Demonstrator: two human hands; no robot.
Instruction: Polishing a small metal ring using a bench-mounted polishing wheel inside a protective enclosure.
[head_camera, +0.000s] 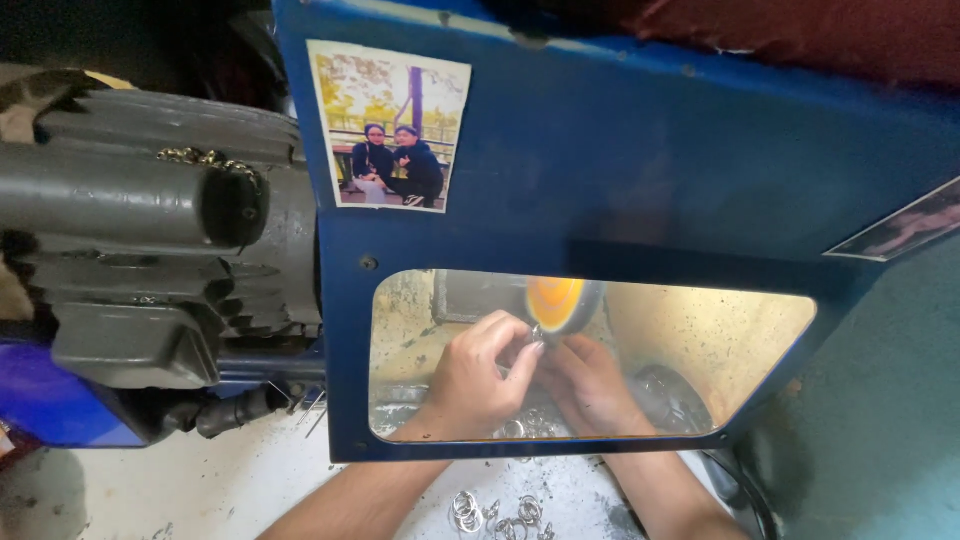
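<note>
Both hands are seen through the clear window set in a blue guard panel. The left hand and the right hand are brought together just near of an orange-yellow polishing wheel, which sits at the far side of the lit chamber. A small metal piece, probably a ring though the view is too blurred to be sure, is pinched between the fingertips of both hands and pressed against the lower edge of the wheel. The grip of the left hand is clenched on the piece from the left, with the fingers curled over it; the grip of the right hand is closed on it from the right and beneath. Loose metal rings are scattered on the bench just near of the hands, and more rings lie between the two forearms outside the window. A grey motor housing is mounted to the left of the panel. A photograph is stuck on the panel above the window
</note>
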